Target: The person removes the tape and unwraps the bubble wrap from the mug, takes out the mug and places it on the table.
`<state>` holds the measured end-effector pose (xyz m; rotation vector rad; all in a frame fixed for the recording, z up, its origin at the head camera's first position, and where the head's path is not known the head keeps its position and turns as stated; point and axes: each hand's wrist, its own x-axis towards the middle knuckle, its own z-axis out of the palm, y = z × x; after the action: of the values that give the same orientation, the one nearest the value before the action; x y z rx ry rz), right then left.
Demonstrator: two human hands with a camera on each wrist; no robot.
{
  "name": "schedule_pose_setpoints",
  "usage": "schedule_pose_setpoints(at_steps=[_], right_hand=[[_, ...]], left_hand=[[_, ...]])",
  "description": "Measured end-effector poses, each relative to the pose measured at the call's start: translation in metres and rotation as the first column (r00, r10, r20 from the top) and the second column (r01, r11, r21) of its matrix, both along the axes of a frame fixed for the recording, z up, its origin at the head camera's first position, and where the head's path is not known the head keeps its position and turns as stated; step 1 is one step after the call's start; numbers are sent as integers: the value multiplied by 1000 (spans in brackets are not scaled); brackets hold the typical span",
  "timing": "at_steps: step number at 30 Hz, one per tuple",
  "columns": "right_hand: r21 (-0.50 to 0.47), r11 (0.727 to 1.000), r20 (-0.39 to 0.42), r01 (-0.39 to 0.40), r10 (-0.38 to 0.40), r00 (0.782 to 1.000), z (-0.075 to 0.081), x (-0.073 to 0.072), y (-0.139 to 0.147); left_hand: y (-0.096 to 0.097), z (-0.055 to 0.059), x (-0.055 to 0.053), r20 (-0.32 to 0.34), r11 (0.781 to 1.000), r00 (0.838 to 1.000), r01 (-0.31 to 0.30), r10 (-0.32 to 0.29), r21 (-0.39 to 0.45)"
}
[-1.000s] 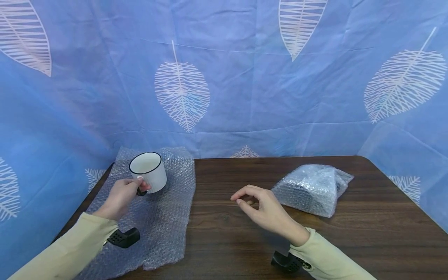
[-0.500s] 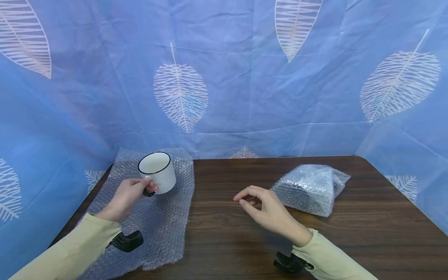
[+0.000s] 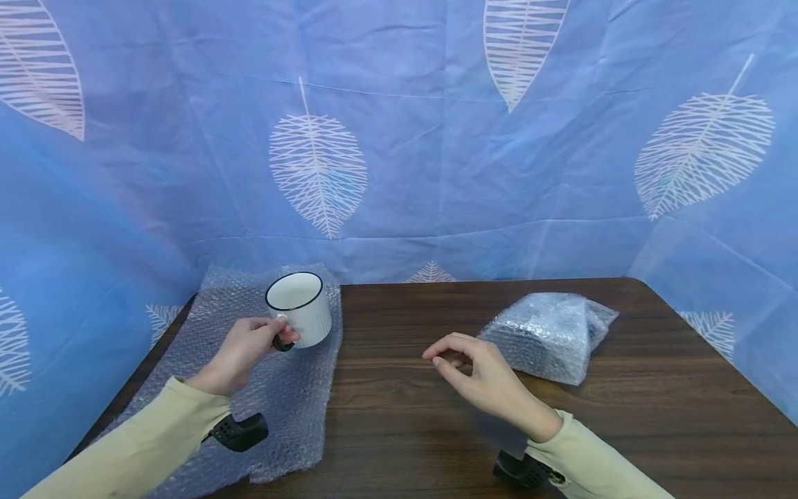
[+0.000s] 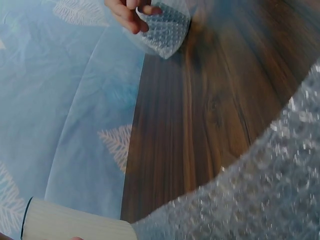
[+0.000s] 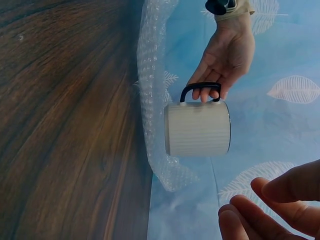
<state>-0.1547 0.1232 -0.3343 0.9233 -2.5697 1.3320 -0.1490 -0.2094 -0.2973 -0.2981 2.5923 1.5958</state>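
Observation:
A white ribbed mug [image 3: 307, 319] with a dark rim and a black handle [image 5: 200, 86] is held upright over the bubble wrap sheet [image 3: 293, 409] on the left. My left hand [image 3: 240, 350] grips the handle, fingers curled through it, as the right wrist view shows. In the left wrist view only part of the mug's side [image 4: 75, 222] shows at the bottom edge. My right hand [image 3: 483, 371] hovers over the middle of the table, fingers loosely bent, thumb near the index finger, holding nothing. Beyond it lies a folded bubble wrap bundle [image 3: 548, 336].
The dark wooden table [image 3: 386, 430] ends at a blue curtain [image 3: 399, 159] with white leaf prints, which also hangs along both sides. The bubble wrap sheet covers the table's left part. Each wrist wears a black camera.
My left hand has carried the mug to the right over the bubble wrap sheet. My right hand has kept nearly the same place and pose; the view has shifted slightly.

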Motion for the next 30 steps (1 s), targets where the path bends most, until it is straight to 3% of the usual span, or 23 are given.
schedule_pose_setpoints(at_steps=[20,30], right_hand=[[0,1000,23,29,-29,999,-3,2,15],[-5,999,-11,40,-40,999,-4,3,21]], left_hand=[[39,-1,-7,-22,993,995,101,-100,63],[57,-6,-8,-10,989,994,107,-107,101]])
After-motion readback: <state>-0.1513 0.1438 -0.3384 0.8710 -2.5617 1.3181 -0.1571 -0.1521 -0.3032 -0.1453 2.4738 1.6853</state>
